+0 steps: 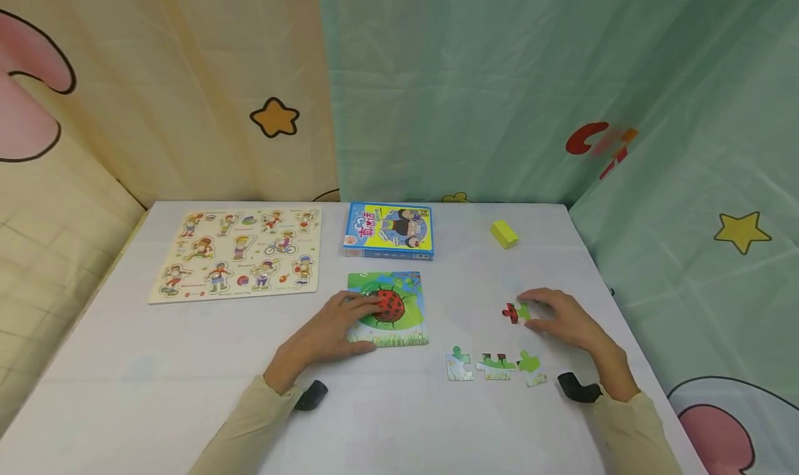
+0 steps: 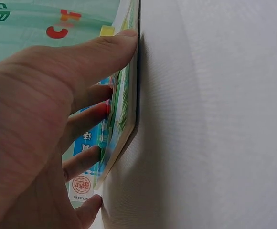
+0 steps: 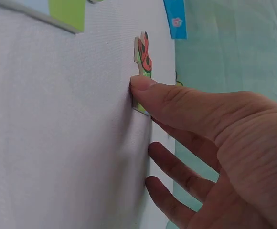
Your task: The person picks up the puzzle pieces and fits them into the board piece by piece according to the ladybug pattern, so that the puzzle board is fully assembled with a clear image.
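On the square ladybug puzzle board [image 1: 408,329] rests my left hand [image 1: 333,326]. Its fingers lie fairly straight over the picture, and the thumb [image 2: 114,50] touches the board's near edge. To the right, my right hand [image 1: 564,317] pinches a red and green puzzle piece [image 1: 512,313] between thumb and forefinger. The right wrist view shows the thumb on the edge of this piece [image 3: 144,57], while the other fingers are spread apart. Nearer me lie three loose pieces: a left one [image 1: 460,367], a middle one [image 1: 496,367] and a right one [image 1: 531,368].
At the back left lies a board with pictures of children [image 1: 250,253]. A blue and yellow box [image 1: 388,231] is behind the ladybug board. A yellow block [image 1: 503,234] sits at the back right. Curtains [image 1: 449,93] hang behind the white table [image 1: 187,378].
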